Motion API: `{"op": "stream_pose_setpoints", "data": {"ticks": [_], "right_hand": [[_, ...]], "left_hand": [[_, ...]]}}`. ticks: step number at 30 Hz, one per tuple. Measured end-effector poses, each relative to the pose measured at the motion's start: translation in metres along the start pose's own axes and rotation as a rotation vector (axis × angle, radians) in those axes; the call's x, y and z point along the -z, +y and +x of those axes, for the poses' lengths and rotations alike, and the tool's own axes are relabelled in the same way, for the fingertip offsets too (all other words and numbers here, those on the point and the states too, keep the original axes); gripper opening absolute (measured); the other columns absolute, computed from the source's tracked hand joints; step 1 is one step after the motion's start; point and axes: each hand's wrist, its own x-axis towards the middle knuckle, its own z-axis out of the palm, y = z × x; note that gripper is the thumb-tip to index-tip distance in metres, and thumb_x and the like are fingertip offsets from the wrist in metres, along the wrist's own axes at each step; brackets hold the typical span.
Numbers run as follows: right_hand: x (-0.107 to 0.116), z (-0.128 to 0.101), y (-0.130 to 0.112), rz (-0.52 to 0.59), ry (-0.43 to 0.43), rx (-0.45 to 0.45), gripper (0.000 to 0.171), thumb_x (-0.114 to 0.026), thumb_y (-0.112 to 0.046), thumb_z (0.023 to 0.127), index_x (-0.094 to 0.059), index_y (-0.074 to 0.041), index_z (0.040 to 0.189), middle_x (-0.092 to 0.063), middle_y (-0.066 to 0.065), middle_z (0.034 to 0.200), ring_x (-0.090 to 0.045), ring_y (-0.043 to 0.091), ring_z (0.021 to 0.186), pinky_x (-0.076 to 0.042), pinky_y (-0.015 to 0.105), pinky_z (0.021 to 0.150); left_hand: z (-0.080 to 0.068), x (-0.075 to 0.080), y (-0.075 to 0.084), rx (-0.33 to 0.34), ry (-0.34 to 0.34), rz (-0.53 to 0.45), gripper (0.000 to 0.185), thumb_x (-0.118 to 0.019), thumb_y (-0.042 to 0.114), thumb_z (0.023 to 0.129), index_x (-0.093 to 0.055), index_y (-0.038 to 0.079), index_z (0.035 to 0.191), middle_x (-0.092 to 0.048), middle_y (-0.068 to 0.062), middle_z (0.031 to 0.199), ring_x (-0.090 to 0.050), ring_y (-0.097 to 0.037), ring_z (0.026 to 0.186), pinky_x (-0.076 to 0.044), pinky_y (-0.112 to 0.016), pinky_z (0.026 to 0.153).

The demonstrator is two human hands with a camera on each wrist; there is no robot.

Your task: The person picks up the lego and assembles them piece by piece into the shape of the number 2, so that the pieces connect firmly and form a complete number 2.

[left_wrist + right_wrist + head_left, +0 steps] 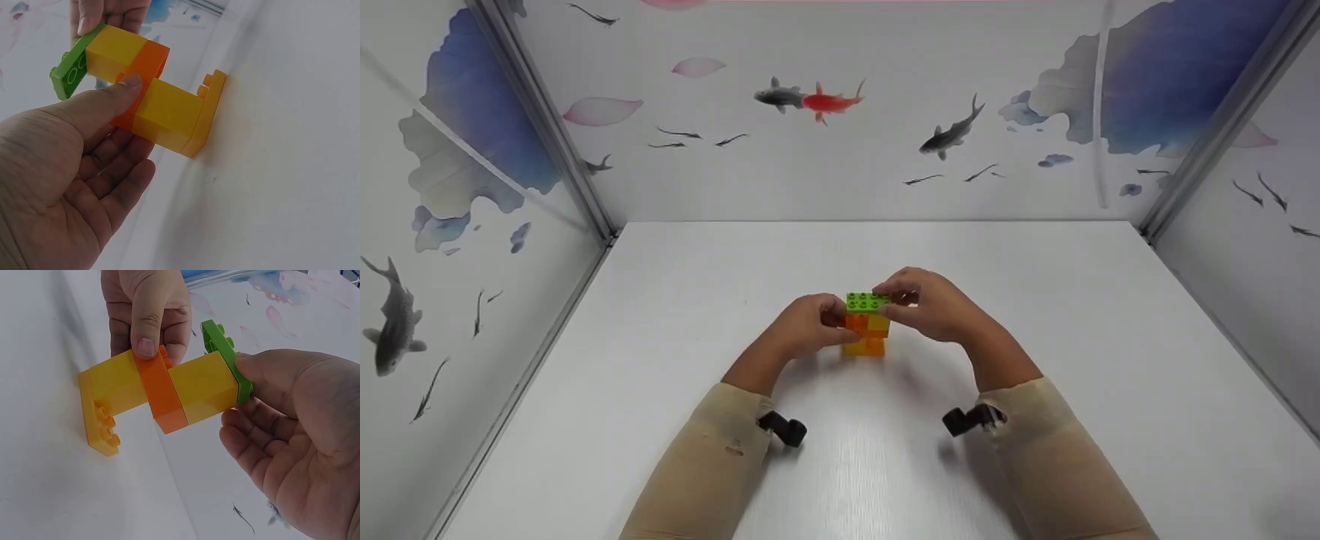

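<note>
A small tower of toy building bricks stands on the white table between both hands. Its base is a thin amber brick (205, 112), topped by a yellow brick (169, 112), an orange brick (160, 394) and another yellow brick (203, 387). A thin green brick (864, 301) with studs caps it, overhanging to one side. My left hand (810, 324) pinches the orange brick in the middle, thumb on the near face. On the other side, my right hand (934, 306) pinches the green brick at its edge, thumb against the studded face.
The white tabletop (697, 277) spreads around the tower. Panels painted with fish and leaves enclose it at the back (840, 165) and both sides. Black wrist cameras (787, 430) stick out from the beige sleeves (1057, 450).
</note>
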Motion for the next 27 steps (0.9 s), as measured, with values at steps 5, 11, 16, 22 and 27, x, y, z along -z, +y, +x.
{"op": "stream_pose_setpoints", "data": {"ticks": [5, 11, 16, 22, 27], "right_hand": [[0.0003, -0.001, 0.0003, -0.005, -0.004, -0.008, 0.03, -0.075, -0.024, 0.102, -0.075, -0.021, 0.132, -0.068, -0.001, 0.129, -0.065, 0.022, 0.117, -0.057, 0.043, 0.111], [0.0003, -0.0014, 0.002, -0.022, 0.005, 0.028, 0.029, -0.074, -0.024, 0.102, -0.075, -0.02, 0.131, -0.069, -0.001, 0.128, -0.066, 0.022, 0.115, -0.057, 0.044, 0.109], [-0.0004, -0.0008, 0.003, -0.016, 0.014, 0.05, 0.028, -0.075, -0.024, 0.102, -0.076, -0.02, 0.129, -0.069, -0.001, 0.126, -0.066, 0.022, 0.113, -0.058, 0.045, 0.108], [-0.0027, -0.0006, 0.005, 0.004, 0.018, 0.018, 0.025, -0.075, -0.023, 0.102, -0.077, -0.022, 0.127, -0.07, -0.002, 0.126, -0.066, 0.022, 0.113, -0.059, 0.043, 0.107], [-0.0021, 0.0011, 0.0049, 0.009, 0.027, 0.002, 0.025, -0.075, -0.023, 0.102, -0.077, -0.024, 0.126, -0.069, -0.003, 0.125, -0.067, 0.022, 0.115, -0.059, 0.042, 0.108]], "left_hand": [[0.0007, 0.0001, 0.0003, 0.004, -0.006, -0.008, 0.029, -0.088, 0.032, 0.09, -0.074, 0.023, 0.113, -0.074, 0.004, 0.113, -0.067, -0.021, 0.109, -0.058, -0.039, 0.107], [0.0003, -0.0006, -0.0005, 0.0, -0.004, -0.004, 0.029, -0.088, 0.033, 0.091, -0.074, 0.023, 0.115, -0.074, 0.005, 0.114, -0.067, -0.02, 0.109, -0.057, -0.039, 0.107], [-0.0015, -0.001, -0.0011, -0.003, -0.001, -0.004, 0.032, -0.088, 0.033, 0.091, -0.073, 0.023, 0.117, -0.074, 0.004, 0.115, -0.067, -0.021, 0.11, -0.057, -0.039, 0.108], [-0.0016, -0.0006, -0.0029, 0.0, -0.019, -0.008, 0.034, -0.088, 0.034, 0.091, -0.072, 0.023, 0.119, -0.073, 0.004, 0.116, -0.067, -0.02, 0.11, -0.058, -0.038, 0.107], [-0.0016, 0.0036, -0.0055, -0.03, -0.03, -0.036, 0.033, -0.087, 0.032, 0.092, -0.072, 0.024, 0.12, -0.073, 0.005, 0.118, -0.067, -0.021, 0.111, -0.059, -0.037, 0.106]]}}
